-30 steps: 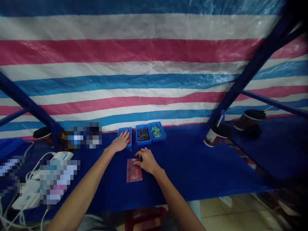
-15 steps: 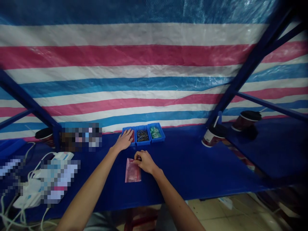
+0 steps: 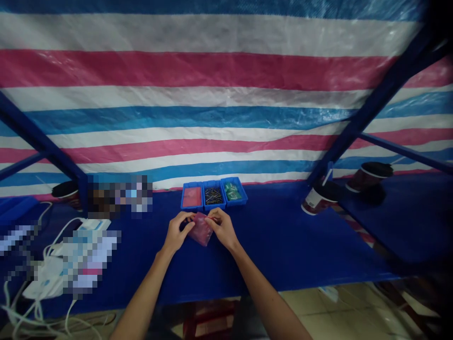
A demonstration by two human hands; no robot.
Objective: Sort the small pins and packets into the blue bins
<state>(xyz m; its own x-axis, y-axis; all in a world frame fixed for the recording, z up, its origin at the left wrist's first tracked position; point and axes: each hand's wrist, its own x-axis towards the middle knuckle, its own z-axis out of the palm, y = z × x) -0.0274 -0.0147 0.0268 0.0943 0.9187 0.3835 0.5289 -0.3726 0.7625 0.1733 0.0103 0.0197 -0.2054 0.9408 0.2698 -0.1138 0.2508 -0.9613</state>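
A small pink plastic bag (image 3: 201, 230) is held between my two hands above the blue table. My left hand (image 3: 178, 231) pinches its upper left side, and my right hand (image 3: 223, 228) pinches its upper right corner. Just behind the bag three blue trays stand in a row. The left tray (image 3: 192, 208) holds flat pink pieces (image 3: 192, 196), the middle one dark screws or nails (image 3: 213, 195), the right one green-and-white packets (image 3: 232, 191).
White power strips and cables (image 3: 46, 278) lie on the left, beside blurred items. A lidded cup (image 3: 318, 197) stands at the right by a blue frame post (image 3: 348, 130). Another cup (image 3: 368, 177) is farther right. A striped sheet (image 3: 212, 113) hangs behind.
My left hand has moved from the left tray down to the bag and grips it. The bag has been lifted and tilted, my right hand shifting slightly up with it.
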